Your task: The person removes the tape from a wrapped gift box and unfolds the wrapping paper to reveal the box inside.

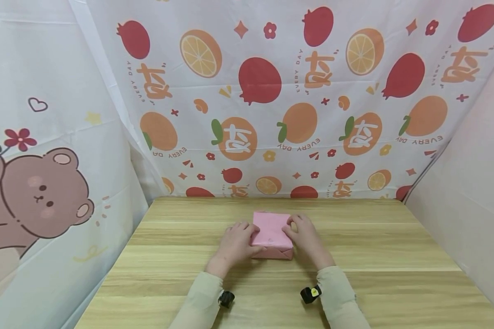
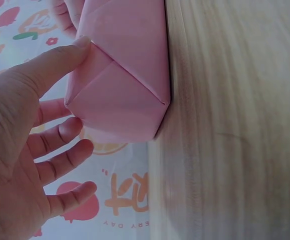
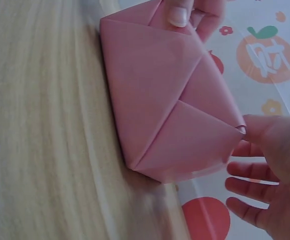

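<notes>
A box wrapped in pink paper (image 1: 272, 232) lies flat on the wooden table, its folded end flaps making diagonal creases. From the left, my left hand (image 1: 237, 243) grips the box, thumb at the front upper edge and index finger over the top. In the left wrist view that thumb (image 2: 60, 62) presses beside a crease, with the other fingers spread along the side. My right hand (image 1: 308, 238) holds the right edge between thumb and index finger. The right wrist view shows its thumb at the box's upper corner and the remaining fingers (image 3: 252, 187) loosely extended.
The light wooden table (image 1: 374, 274) ends at a hanging cloth (image 1: 271, 123) printed with fruit. A white cloth with a bear (image 1: 45, 196) hangs on the left, and a pale cloth (image 1: 465, 192) on the right. Black straps with devices (image 1: 310, 294) sit on the wrists.
</notes>
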Available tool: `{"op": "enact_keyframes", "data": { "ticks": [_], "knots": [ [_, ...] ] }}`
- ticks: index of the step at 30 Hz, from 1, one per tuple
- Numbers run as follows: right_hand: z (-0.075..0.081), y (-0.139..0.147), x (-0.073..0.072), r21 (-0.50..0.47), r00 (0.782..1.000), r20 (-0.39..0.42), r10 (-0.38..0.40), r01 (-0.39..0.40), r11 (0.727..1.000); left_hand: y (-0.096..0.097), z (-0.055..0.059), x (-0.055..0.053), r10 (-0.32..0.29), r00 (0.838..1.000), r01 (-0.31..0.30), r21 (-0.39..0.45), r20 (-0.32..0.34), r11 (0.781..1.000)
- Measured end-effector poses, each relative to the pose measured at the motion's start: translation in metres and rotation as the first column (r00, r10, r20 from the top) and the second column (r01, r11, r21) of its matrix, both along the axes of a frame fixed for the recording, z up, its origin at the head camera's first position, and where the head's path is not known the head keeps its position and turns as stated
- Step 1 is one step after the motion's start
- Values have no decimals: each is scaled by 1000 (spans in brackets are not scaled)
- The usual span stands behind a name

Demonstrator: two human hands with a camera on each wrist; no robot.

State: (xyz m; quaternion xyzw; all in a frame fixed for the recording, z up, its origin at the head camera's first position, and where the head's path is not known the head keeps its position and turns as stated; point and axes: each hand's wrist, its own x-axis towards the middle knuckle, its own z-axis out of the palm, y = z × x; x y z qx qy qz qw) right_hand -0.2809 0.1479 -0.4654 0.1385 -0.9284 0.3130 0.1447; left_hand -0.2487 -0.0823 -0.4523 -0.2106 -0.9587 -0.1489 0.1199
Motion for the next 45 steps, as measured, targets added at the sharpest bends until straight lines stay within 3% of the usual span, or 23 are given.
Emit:
{"op": "enact_keyframes", "data": {
  "ticks": [7,17,25,37,45],
  "knots": [
    [-2,-4,-3,63,987,-159,-5,16,998,0,1,-1,-1,1000,1,3,3,1000],
    [-2,-7,-4,147,957,-289,27,16,989,0,-2,-4,-1,1000,1,12,10,1000],
    [-5,-9,-6,177,963,-269,10,39,983,0,-2,-4,-5,1000,5,19,-6,1000],
    [-5,-5,-6,107,957,-281,-72,106,989,0,-1,-4,-2,1000,3,41,-29,999],
    [-3,-4,-4,84,967,-218,-135,156,984,0,-1,-3,-16,999,16,19,-38,1000]
  ]
}}
